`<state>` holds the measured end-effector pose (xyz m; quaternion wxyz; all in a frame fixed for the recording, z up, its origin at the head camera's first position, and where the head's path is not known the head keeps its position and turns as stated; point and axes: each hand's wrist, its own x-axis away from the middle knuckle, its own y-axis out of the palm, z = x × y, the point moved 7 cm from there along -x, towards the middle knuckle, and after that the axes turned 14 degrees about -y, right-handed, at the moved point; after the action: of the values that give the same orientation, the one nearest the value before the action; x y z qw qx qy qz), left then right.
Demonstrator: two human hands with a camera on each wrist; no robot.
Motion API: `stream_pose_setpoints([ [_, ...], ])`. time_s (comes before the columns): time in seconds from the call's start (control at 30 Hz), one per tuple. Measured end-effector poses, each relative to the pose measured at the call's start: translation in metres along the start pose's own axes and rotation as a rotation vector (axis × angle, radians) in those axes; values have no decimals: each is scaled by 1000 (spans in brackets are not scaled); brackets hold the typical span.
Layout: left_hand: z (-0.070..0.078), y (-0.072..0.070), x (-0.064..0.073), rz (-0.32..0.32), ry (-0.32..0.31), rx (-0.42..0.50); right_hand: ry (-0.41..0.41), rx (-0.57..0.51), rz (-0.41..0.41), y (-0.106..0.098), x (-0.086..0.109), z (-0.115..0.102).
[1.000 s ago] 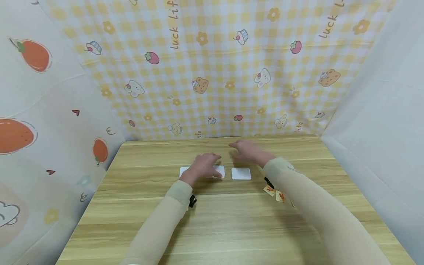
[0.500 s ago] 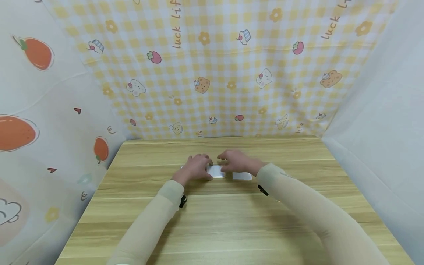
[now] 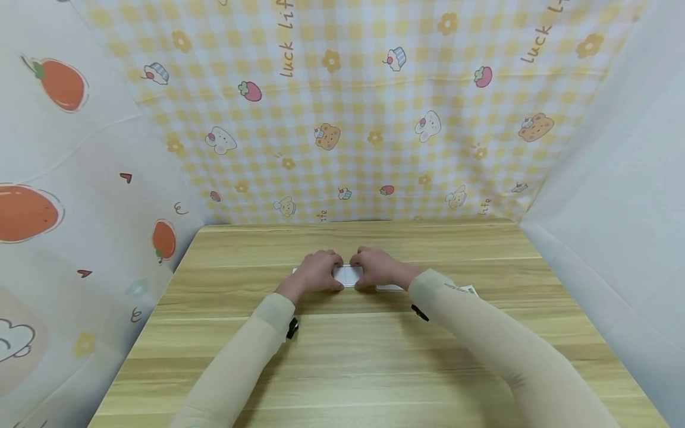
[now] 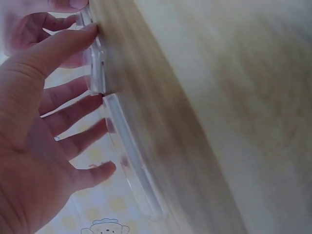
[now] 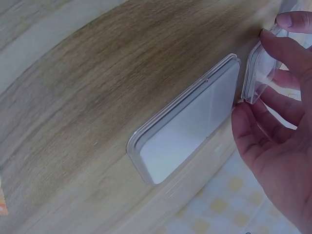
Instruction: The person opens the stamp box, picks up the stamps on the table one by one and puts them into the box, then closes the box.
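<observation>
A flat clear plastic case with a white inside lies on the table between my hands. My left hand grips its left end, thumb on the near edge and fingers on the far edge. At the right end my right hand pinches it the same way. A second such case lies flat just right of it, partly under my right hand in the head view. Another clear case lies to the left, mostly hidden by my left hand from above.
Beside my right forearm a printed card shows, partly covered by the sleeve. An orange card edge appears in the right wrist view. The wooden table meets a checked yellow cloth at the back, with white cloth at both sides.
My right hand has come down and left from the table's back to the middle case and now grips it. The left hand has shifted slightly left and holds that case's left end.
</observation>
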<state>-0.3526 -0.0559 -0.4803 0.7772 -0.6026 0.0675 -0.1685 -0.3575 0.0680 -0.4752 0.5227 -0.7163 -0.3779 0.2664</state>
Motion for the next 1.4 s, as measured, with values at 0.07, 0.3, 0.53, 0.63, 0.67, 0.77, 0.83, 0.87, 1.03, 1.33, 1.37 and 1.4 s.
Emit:
stream_pose_setpoints([
  [0.07, 0, 0, 1, 8, 6, 7, 1, 4, -2, -1, -1, -1],
  [0.3, 0, 0, 4, -12, 23, 32, 13, 16, -21, 0, -1, 1],
  [0.53, -1, -1, 5, -24, 29, 40, -3, 25, -16, -3, -2, -1],
  [0.63, -3, -1, 6, -28, 23, 58, -13, 26, -14, -4, -1, -3],
  [0.67, -4, -1, 6, -28, 19, 65, -17, 26, -13, -5, 0, -4],
  [0.77, -6, 1, 5, -29, 6, 72, -24, 21, -6, -5, 1, -5],
  [0.83, -7, 2, 5, -29, -1, 75, -26, 11, 1, -5, 2, -6],
  [0.87, -8, 2, 5, -29, -2, 74, -28, 8, 5, -5, 2, -7],
  [1.03, -9, 3, 6, -44, -2, 71, -36, -5, 10, -5, 3, -9],
  [1.33, -10, 4, 7, -73, -3, 90, -41, 20, -8, -3, 4, -11],
  [1.37, -10, 4, 7, -76, -2, 93, -40, 17, -7, -3, 4, -11],
  [1.4, -10, 4, 8, -79, 1, 94, -38, 15, -8, -3, 5, -11],
])
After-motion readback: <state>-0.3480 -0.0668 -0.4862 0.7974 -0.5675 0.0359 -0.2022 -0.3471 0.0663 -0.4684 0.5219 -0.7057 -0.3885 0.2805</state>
